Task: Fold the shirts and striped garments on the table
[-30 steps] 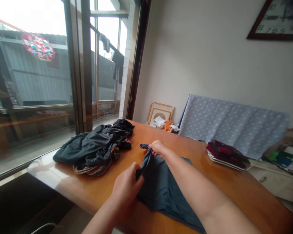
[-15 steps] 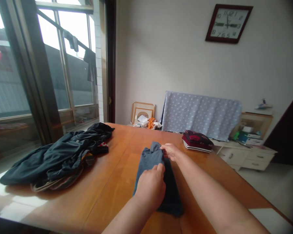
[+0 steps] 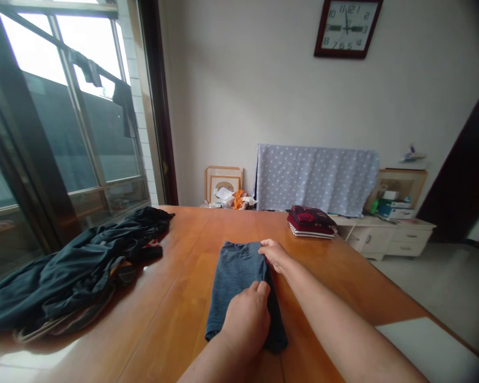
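A dark blue-grey folded garment lies on the wooden table in front of me; its exact kind I cannot make out. My right hand pinches the far right corner of the cloth. Nearer to me, my left hand is closed on the garment's right side and covers part of it. The upper layer is spread fairly flat, while a darker layer shows along its right and near edge.
A heap of dark clothes covers the table's left side. Folded clothes are stacked at the far right. A white sheet-like thing lies near the right edge. Beyond the table stand a polka-dot cloth and a white cabinet.
The garment's far end, bunched and folded over before, now lies flatter and wider to the left. Both hands keep their grip. The view has turned slightly right.
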`<state>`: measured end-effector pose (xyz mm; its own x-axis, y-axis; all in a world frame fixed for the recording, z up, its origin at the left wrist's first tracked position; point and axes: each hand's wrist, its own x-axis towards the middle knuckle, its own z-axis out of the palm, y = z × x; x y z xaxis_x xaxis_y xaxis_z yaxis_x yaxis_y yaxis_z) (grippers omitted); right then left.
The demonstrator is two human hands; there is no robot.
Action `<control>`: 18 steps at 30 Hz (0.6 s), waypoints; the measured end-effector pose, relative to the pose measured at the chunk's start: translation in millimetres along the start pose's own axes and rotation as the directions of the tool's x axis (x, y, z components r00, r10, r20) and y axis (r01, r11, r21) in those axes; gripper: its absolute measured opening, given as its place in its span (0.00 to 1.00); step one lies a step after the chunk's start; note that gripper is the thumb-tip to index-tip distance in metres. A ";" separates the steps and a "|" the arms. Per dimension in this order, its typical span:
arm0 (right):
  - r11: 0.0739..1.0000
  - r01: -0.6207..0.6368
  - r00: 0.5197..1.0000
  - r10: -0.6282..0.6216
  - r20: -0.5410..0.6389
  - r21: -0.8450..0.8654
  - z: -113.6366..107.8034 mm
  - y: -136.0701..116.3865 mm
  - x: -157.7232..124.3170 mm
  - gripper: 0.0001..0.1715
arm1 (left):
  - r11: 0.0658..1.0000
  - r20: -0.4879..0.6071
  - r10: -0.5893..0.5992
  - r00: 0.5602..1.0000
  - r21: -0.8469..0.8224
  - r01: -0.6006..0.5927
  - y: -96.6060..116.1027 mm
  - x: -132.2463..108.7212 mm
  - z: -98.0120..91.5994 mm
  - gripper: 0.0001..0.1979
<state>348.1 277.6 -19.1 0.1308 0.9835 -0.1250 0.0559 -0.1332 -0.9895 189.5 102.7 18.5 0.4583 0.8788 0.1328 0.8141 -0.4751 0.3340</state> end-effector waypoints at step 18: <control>0.998 0.036 0.999 -0.035 0.037 -0.049 -11.4 15.1 -1.4 0.14 | 0.870 0.128 0.144 0.981 -0.489 -0.064 -46.6 23.8 -24.7 0.08</control>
<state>360.1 272.8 -33.1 0.0924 0.9913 -0.0932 0.1092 -0.1032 -0.9886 153.6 146.8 29.2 0.6128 0.7881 0.0585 0.5044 -0.4471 0.7387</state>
